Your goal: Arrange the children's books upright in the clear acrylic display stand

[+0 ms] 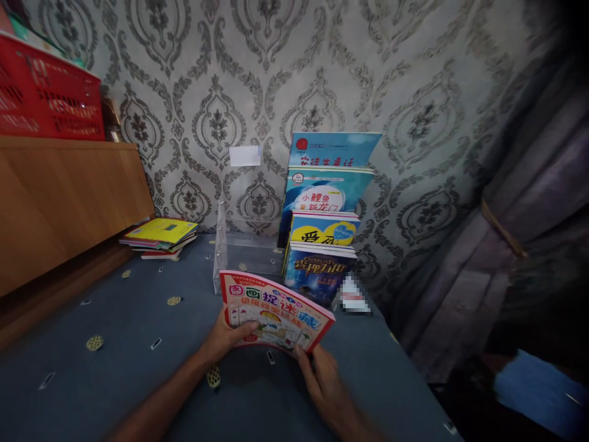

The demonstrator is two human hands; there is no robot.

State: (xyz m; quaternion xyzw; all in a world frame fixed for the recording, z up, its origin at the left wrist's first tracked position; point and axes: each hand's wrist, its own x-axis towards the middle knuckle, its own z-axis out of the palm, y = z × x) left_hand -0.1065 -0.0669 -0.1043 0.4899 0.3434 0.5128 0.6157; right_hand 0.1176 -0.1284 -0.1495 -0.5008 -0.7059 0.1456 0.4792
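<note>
A red-bordered children's picture book (276,316) with colourful lettering is held in front of me, its cover facing me and bowed slightly. My left hand (227,334) grips its left side, thumb lying over the cover. At the lower right edge my right hand (319,365) pinches the book, with the fingers behind it hidden. Just beyond stands a clear acrylic book rack (248,248) with a blank white label (245,156) on top. Its right side holds a dark blue book (317,276), a yellow-and-blue book (324,228), a teal book (331,184) and a light blue book (338,147), stepped upward.
A pile of books (161,234) with a yellow one on top lies at the left, beside a wooden cabinet (69,202). The cabinet carries a red plastic basket (50,92). A tied grey curtain (478,264) hangs at the right edge of the patterned blue surface (133,380).
</note>
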